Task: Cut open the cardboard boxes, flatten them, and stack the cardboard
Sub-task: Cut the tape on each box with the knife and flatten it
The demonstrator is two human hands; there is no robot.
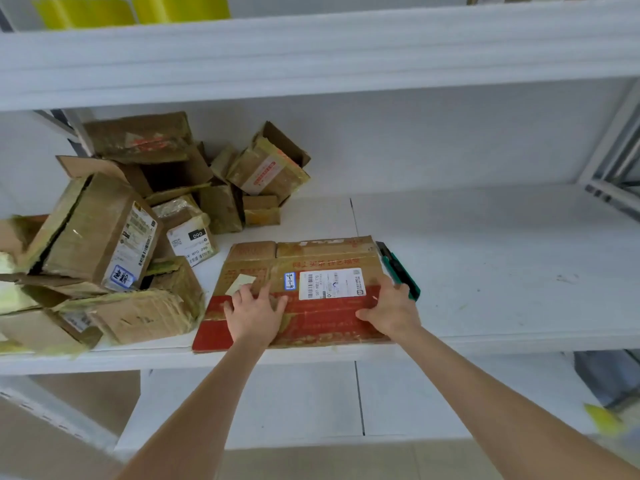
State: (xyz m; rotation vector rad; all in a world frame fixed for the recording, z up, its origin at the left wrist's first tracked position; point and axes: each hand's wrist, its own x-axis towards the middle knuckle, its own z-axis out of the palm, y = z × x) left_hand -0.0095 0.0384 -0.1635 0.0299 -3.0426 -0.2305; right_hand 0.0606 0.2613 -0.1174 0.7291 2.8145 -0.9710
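At the far left I see the pile of cardboard boxes (104, 237), uncut, torn and taped, heaped against each other on the white shelf (485, 271). The pile reaches from the shelf's front edge back toward the rear wall. Its nearest box lies just beside the left edge of the flattened box (322, 320).

My left forearm comes up from below and crosses the front lip of the shelf. The left hand (254, 308) lies palm down on the red near-left part of the flattened box, fingers straight and spread, pressing it flat.

The flattened box lies in the middle of the shelf, its near edge flush with the front lip. A white shipping label (332, 284) sits between the two hands.

The right arm reaches in more steeply from the lower right. The right hand (391, 306) rests palm down at the box's right edge, thumb stretched left across the red print.

A green and black utility knife (398, 265) lies along that right edge, its near end right by the hand. The picture is soft there, so I cannot tell whether the fingers grip the knife or only press the cardboard.

Right of the knife the shelf runs bare to the upright post (609, 133). The upper shelf (311, 53) hangs low over all of it.
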